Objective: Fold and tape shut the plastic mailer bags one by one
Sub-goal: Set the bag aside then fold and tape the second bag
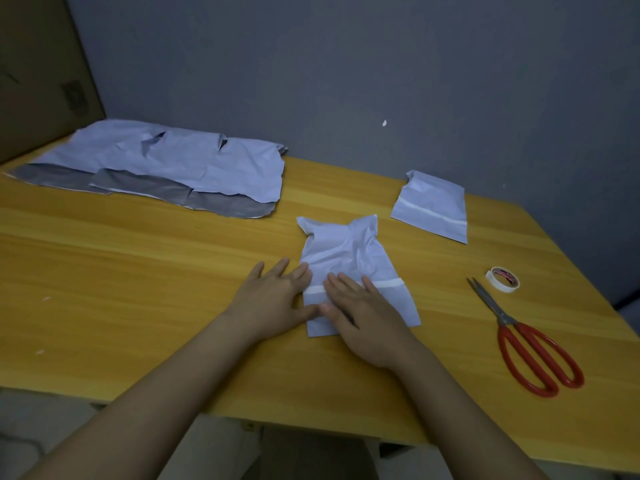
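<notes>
Mailer bag (349, 258) taped, both hands flat on near edge; scissors (526, 337) right.

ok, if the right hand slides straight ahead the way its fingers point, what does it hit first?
The right hand lies flat on the folded mailer, fingers aimed up-left. Going on, it would run over the crumpled far end of that bag, then bare table; the unfolded bag pile lies beyond.

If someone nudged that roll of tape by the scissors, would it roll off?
Probably not: the roll of tape lies flat on its side, so it would likely slide, not roll. It looks small and light, so a nudge should shift it easily, maybe against the red-handled scissors beside it.
</notes>
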{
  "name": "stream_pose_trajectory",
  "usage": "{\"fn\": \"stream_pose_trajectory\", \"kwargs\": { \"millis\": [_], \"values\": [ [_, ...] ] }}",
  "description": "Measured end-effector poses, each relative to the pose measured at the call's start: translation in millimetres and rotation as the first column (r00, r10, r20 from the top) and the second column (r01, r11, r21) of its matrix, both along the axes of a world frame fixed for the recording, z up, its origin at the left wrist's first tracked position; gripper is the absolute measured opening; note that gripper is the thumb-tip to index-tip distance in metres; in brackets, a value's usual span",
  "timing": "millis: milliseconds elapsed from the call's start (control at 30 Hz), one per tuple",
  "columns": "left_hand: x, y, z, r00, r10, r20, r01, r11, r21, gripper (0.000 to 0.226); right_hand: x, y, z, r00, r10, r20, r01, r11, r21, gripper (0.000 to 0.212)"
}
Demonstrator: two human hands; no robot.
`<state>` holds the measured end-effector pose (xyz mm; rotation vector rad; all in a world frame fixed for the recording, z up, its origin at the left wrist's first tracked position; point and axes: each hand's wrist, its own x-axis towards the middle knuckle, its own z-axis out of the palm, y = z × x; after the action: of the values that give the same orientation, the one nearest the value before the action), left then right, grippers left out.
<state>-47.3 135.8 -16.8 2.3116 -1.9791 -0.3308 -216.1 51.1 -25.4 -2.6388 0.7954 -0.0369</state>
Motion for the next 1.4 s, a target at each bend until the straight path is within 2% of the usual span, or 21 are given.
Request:
{"fn": "stream_pose_trajectory", "kwargs": {
  "millis": [67, 133, 200, 300, 333, 400, 433, 500, 667, 767, 800, 867, 933, 967, 1067, 1100, 1133, 1233, 1267, 1367, 1400],
  "values": [
    [0.6, -0.7, -0.4, 1.0, -0.002, -0.006, 0.002, 1.0, 0.004, 0.072, -2.0, 1.3, -2.2, 1.0, -0.002, -0.019, 0.001, 0.999, -0.034, 0.059],
    [0.9, -1.3, -0.4, 1.0, -0.001, -0.01, 0.001, 1.0, -0.006, 0.072, -2.4, 0.1, -1.5, 0.999, -0.002, -0.033, 0.003, 1.0, 0.016, 0.058],
    [0.6, -1.5, 0.0, 1.0, 0.004, -0.026, -0.005, 1.0, -0.012, 0.074, -1.6, -2.4, 3.6, 1.0, -0.028, 0.001, 0.027, 0.987, 0.159, 0.054],
    [-0.3, -1.0, 1.3, 0.999, 0.015, -0.043, -0.015, 1.0, -0.005, 0.077, -4.7, -8.4, 15.7, 0.961, -0.248, 0.121, 0.153, 0.843, 0.515, 0.046],
    [-0.6, -0.9, 1.4, 0.999, 0.013, -0.041, -0.013, 1.0, 0.001, 0.077, -8.0, -9.6, 17.4, 0.954, -0.266, 0.141, 0.158, 0.842, 0.516, 0.044],
    [-0.8, -0.9, 1.4, 0.999, 0.015, -0.032, -0.015, 1.0, 0.006, 0.077, -13.7, -11.9, 11.7, 0.987, -0.137, 0.089, 0.107, 0.955, 0.278, 0.045],
    [-0.7, -1.2, 1.7, 0.999, 0.015, -0.029, -0.015, 1.0, 0.01, 0.077, -15.1, -11.1, 8.5, 0.997, -0.062, 0.035, 0.055, 0.985, 0.165, 0.049],
    [-0.6, -2.2, 2.4, 0.999, 0.015, -0.03, -0.015, 1.0, 0.01, 0.077, -17.2, -12.5, 4.3, 0.999, -0.016, -0.04, 0.018, 0.998, 0.062, 0.054],
    [-1.2, -1.0, 2.4, 1.0, 0.015, -0.022, -0.014, 1.0, 0.018, 0.077, -16.9, -13.1, 10.1, 0.997, -0.07, 0.036, 0.062, 0.981, 0.183, 0.053],
    [-1.3, -0.9, 2.4, 1.0, 0.017, -0.022, -0.016, 0.999, 0.032, 0.078, -21.2, -10.2, -1.7, 0.997, -0.071, -0.004, 0.072, 0.997, 0.031, 0.057],
    [-1.3, -1.6, 2.8, 1.0, 0.017, -0.023, -0.016, 0.999, 0.037, 0.078, -21.8, -11.1, -3.4, 0.997, -0.078, -0.006, 0.078, 0.996, 0.035, 0.058],
    [-0.7, -1.9, 4.1, 0.999, 0.024, -0.03, -0.023, 0.999, 0.033, 0.077, -20.4, -12.9, 2.3, 0.995, -0.097, 0.029, 0.091, 0.983, 0.157, 0.054],
    [-0.6, -1.3, 5.2, 0.999, 0.017, -0.027, -0.016, 0.999, 0.035, 0.077, -21.8, -16.2, 13.5, 0.972, -0.195, 0.128, 0.136, 0.919, 0.369, 0.048],
    [-0.9, -0.7, 5.4, 1.0, 0.014, -0.024, -0.013, 0.999, 0.038, 0.077, -25.1, -18.2, 16.2, 0.958, -0.241, 0.157, 0.161, 0.901, 0.403, 0.047],
    [-1.7, -1.2, 3.3, 1.0, 0.018, -0.025, -0.017, 0.999, 0.042, 0.077, -35.1, -19.2, 3.4, 0.986, -0.162, 0.033, 0.158, 0.982, 0.103, 0.053],
    [-1.7, -1.3, 3.0, 0.999, 0.021, -0.029, -0.02, 0.999, 0.041, 0.077, -35.3, -18.8, 1.3, 0.988, -0.154, 0.001, 0.154, 0.986, 0.061, 0.055],
    [-1.5, -1.2, 2.8, 0.999, 0.023, -0.031, -0.022, 0.999, 0.037, 0.077, -34.9, -19.1, 1.2, 0.989, -0.15, -0.011, 0.15, 0.986, 0.066, 0.056],
    [-1.3, -1.0, 2.8, 1.0, 0.013, -0.023, -0.013, 0.999, 0.032, 0.077, -37.3, -21.1, 16.2, 0.96, -0.25, 0.125, 0.204, 0.933, 0.295, 0.049],
    [-1.2, -0.6, 2.6, 1.0, 0.013, -0.025, -0.012, 0.999, 0.033, 0.076, -39.7, -21.7, 17.9, 0.955, -0.265, 0.135, 0.223, 0.938, 0.265, 0.048],
    [-0.9, -1.0, -0.4, 0.999, 0.019, -0.033, -0.019, 1.0, 0.025, 0.076, -45.7, -21.3, 3.3, 0.971, -0.237, -0.045, 0.235, 0.971, -0.038, 0.054],
    [-0.8, -1.1, -0.7, 0.999, 0.021, -0.032, -0.021, 1.0, 0.021, 0.076, -46.0, -22.2, 1.8, 0.97, -0.23, -0.074, 0.227, 0.973, -0.041, 0.056]
  ]
}}
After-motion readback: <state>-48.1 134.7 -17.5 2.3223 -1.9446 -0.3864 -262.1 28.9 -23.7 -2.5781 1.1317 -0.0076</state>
